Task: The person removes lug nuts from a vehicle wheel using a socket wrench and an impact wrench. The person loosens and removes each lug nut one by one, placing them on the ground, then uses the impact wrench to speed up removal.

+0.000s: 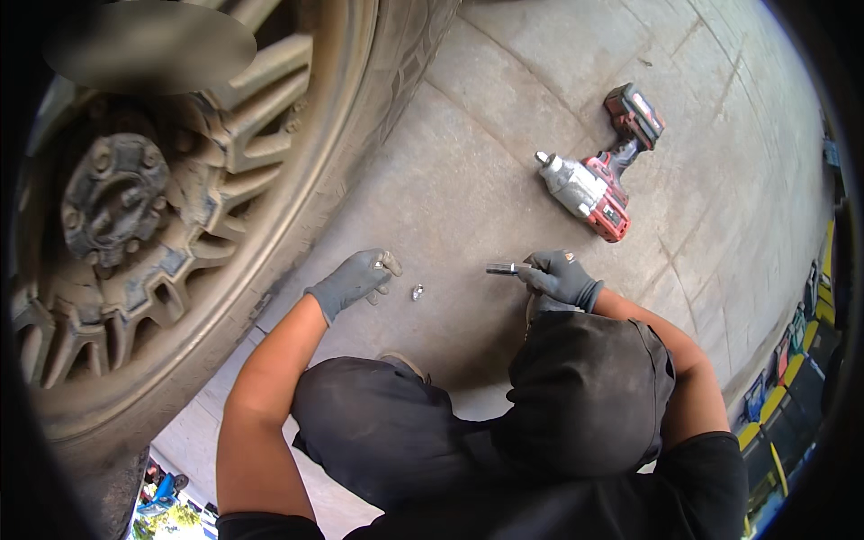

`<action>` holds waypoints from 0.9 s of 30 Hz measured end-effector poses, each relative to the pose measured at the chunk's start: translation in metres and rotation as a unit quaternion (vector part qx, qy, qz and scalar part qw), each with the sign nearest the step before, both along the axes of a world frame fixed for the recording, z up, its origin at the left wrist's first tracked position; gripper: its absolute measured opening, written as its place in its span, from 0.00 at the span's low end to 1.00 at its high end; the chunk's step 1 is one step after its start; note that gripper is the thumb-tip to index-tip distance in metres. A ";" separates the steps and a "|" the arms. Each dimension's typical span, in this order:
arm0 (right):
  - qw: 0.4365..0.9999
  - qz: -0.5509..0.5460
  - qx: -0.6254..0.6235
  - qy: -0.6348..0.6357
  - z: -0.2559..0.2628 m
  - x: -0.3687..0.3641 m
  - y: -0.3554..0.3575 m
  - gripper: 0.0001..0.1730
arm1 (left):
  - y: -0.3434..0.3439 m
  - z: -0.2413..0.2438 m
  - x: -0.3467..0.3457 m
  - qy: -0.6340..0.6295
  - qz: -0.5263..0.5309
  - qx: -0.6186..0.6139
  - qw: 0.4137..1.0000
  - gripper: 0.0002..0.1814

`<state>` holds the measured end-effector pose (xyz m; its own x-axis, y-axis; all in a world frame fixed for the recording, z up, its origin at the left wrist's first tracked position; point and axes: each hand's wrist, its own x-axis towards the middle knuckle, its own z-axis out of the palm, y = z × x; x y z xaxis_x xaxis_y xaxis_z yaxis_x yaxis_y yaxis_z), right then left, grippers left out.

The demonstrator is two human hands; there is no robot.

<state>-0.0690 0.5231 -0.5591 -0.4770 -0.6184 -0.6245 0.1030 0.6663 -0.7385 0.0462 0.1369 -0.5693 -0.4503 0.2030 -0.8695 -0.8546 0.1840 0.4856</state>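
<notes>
In a grey work glove, my left hand point(361, 279) is over the floor with its fingers loosely curled and apart, holding nothing that I can see. Just right of it a shiny metal lug nut point(418, 292) appears above or on the floor; which one I cannot tell. My right hand point(557, 275), gloved alike, grips one end of a chrome deep socket point(503, 268), which points left. Beyond the right hand a red and silver cordless impact wrench point(594, 192) lies on its side, its bare square drive facing left.
A dusty off-road wheel with a bronze spoked rim point(253, 152) and thick tyre point(337, 182) stands at the left. Paved concrete floor point(472, 169) spreads ahead. My bent knees are close below my hands. Yellow-edged racks with coloured items point(796, 364) line the far right.
</notes>
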 end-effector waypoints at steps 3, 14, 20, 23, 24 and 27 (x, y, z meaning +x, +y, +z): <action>0.994 0.097 -0.034 0.031 -0.041 0.025 -0.022 0.14 | -0.005 -0.021 0.034 0.008 -0.145 -0.093 0.985 0.10; 0.907 0.318 -0.014 0.275 -0.013 -0.026 -0.049 0.15 | 0.053 -0.055 0.134 0.287 -0.053 -0.277 0.916 0.31; 0.822 0.131 0.032 0.554 0.021 -0.169 0.080 0.34 | 0.035 -0.015 0.108 0.118 0.043 -0.074 0.989 0.39; 0.780 0.301 0.147 0.528 0.020 -0.189 0.113 0.45 | 0.020 -0.028 0.103 0.144 -0.061 -0.105 0.982 0.40; 0.768 0.328 0.149 0.529 0.018 -0.193 0.114 0.43 | 0.015 -0.027 0.097 0.170 -0.138 -0.151 0.964 0.39; 0.747 0.365 0.108 0.546 -0.007 -0.215 0.118 0.41 | 0.011 -0.014 0.067 0.234 -0.309 -0.268 0.882 0.40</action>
<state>-0.2839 0.6406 -0.5662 -0.3601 -0.9036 -0.2318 -0.9302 0.3667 0.0156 0.1136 0.1480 -0.5831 -0.7326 0.1515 -0.6635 -0.2403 0.8546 0.4604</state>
